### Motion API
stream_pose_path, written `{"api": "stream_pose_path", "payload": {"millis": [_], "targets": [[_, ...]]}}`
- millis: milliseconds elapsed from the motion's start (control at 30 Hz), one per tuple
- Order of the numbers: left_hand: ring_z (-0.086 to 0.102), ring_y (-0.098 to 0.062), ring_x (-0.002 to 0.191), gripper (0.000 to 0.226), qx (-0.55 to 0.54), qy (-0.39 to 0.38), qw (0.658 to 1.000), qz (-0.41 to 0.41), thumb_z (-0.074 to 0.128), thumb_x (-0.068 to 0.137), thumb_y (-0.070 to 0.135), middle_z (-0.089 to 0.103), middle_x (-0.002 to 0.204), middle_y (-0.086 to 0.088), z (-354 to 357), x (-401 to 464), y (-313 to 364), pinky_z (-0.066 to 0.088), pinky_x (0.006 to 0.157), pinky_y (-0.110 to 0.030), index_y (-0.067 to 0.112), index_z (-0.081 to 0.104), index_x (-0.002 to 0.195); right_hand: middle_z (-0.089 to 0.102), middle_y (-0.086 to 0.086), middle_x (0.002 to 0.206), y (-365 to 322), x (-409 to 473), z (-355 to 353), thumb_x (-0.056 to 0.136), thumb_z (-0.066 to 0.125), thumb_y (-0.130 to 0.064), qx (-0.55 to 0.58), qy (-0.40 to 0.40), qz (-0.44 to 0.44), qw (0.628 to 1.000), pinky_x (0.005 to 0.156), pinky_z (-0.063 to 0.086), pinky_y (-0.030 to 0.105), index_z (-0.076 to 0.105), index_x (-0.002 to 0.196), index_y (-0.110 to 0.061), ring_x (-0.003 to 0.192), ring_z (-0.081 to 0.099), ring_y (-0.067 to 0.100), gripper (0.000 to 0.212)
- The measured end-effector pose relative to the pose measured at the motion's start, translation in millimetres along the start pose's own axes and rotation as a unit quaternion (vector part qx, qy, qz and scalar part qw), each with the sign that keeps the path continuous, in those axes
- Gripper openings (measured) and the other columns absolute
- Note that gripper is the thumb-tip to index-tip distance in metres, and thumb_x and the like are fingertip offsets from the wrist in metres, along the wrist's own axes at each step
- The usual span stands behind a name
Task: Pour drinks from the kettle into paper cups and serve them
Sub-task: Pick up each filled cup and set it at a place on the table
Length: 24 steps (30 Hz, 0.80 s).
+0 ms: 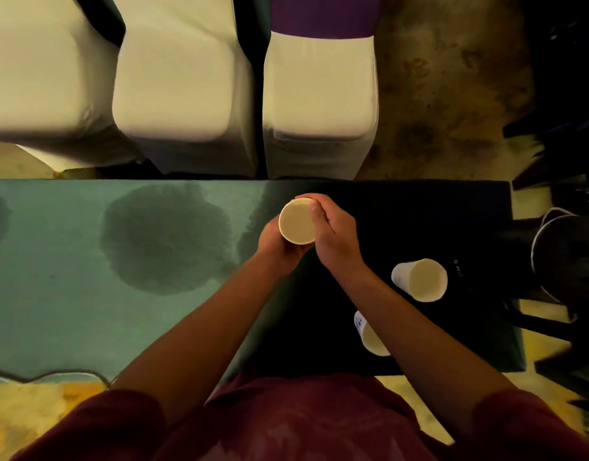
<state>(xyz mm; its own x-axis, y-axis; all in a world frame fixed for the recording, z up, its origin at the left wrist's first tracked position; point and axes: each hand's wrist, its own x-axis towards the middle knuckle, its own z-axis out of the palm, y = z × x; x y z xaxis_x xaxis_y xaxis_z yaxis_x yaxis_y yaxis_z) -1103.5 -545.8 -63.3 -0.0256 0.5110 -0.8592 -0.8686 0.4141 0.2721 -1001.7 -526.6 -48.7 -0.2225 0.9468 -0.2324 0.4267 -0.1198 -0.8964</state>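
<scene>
Nearest to us, our two forearms reach out from a dark red shirt (286, 424) over the table (70, 294), which wears a green cloth with dark damp-looking patches on the left and falls into deep shadow on the right.

Just under our right forearm, one paper cup (369, 337) stands on the dark part of the table, partly hidden by the arm. A little farther out and to the right stands a second cup (423, 279), mouth up; we cannot tell whether either holds any drink. At the right edge of the view, beyond the table's end, sits the dark kettle (566, 257), well apart from both hands.

Farther out, both hands meet around a third cup (297, 221) held over the table's far side. Our left hand (276, 247) cups it from below and behind, fingers curled round the wall; our right hand (333, 234) grips the side, thumb laid along the rim.

We judge this to be the serving step: the cup is being carried toward the far edge, in front of the white-covered chairs (183, 81). The next move calls for lowering it level and releasing both hands gently, so it neither tips nor slops.
</scene>
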Motion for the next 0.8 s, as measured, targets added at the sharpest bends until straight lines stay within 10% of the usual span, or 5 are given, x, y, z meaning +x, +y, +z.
{"api": "stream_pose_path", "payload": {"millis": [800], "targets": [[0.071,-0.036,0.086,0.047,0.167,0.032,0.981,-0.09,0.028,0.106,0.029,0.07,0.103,-0.024,-38,-7,-25,0.06,0.074,-0.041,-0.004,0.052,0.13,0.074,0.003,0.111,37,24,1,0.104,0.043,-0.023,-0.039,-0.03,0.0,0.999,0.08,0.042,0.008,0.07,0.116,-0.011,0.097,0.063,0.007,0.032]]}}
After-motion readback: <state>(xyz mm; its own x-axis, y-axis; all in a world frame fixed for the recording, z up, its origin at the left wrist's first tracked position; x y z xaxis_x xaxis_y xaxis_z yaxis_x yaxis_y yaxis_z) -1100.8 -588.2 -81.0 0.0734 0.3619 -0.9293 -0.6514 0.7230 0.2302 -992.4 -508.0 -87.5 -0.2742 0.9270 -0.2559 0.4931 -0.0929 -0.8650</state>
